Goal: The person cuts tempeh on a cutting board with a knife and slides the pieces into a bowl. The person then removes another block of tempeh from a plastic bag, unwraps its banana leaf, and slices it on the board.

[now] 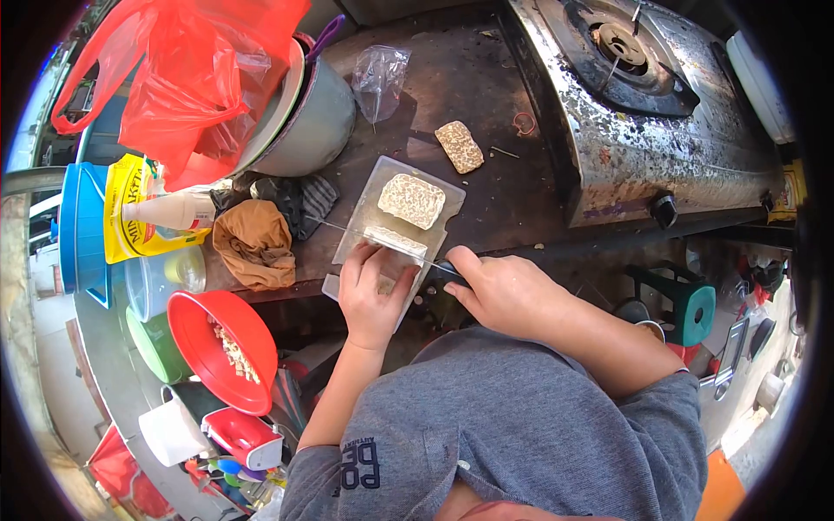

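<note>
A block of tempeh (412, 201) lies on a translucent cutting board (369, 195), with a narrower piece of tempeh (396, 240) just below it. My right hand (508, 291) is closed round the dark handle of a knife (417, 257). The thin blade points left and runs along the narrow piece, close to my left fingertips. With bent fingers and thumb, my left hand (372, 295) grips tempeh at the near side of the blade; the fingers partly hide it. Another tempeh block (459, 147) rests on the dark table beyond the board.
A stained gas stove (599, 130) stands at the right. Left are a grey pot (313, 122), a red plastic bag (204, 82), a brown cloth (254, 245), a yellow pouch (122, 208) and a red bowl (204, 334) holding small cut pieces. A clear bag (380, 80) lies behind the board.
</note>
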`<state>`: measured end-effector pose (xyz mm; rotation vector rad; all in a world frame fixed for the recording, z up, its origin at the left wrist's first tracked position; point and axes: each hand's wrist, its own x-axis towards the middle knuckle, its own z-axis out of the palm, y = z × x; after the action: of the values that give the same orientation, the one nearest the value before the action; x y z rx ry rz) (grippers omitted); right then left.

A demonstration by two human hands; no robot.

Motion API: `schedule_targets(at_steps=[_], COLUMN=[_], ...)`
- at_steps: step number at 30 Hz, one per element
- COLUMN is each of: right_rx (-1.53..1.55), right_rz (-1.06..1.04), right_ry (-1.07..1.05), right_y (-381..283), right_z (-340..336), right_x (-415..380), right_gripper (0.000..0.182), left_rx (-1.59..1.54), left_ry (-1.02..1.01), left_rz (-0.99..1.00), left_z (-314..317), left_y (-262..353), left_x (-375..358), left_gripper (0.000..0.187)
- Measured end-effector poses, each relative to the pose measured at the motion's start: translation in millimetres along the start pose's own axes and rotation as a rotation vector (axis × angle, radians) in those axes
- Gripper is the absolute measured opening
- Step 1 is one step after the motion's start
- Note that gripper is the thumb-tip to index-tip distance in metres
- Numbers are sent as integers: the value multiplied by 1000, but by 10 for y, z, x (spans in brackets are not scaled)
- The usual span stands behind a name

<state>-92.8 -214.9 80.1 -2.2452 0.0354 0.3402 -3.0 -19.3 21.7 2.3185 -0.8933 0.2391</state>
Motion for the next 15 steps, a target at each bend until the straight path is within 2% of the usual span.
schedule_targets(at_steps=[7, 15], right_rx=[-80, -66], right_rz=[60, 89], right_ry=[-93, -160], right_y=[-90, 127], right_z=[24, 223], right_x=[-20, 322], right_gripper=[24, 26], left_rx=[13, -10], left_ry=[-21, 9], left_rz=[-34, 40], left_z=[16, 33], left_y=[-32, -70], left_x=[-34, -30], left_gripper=[38, 39])
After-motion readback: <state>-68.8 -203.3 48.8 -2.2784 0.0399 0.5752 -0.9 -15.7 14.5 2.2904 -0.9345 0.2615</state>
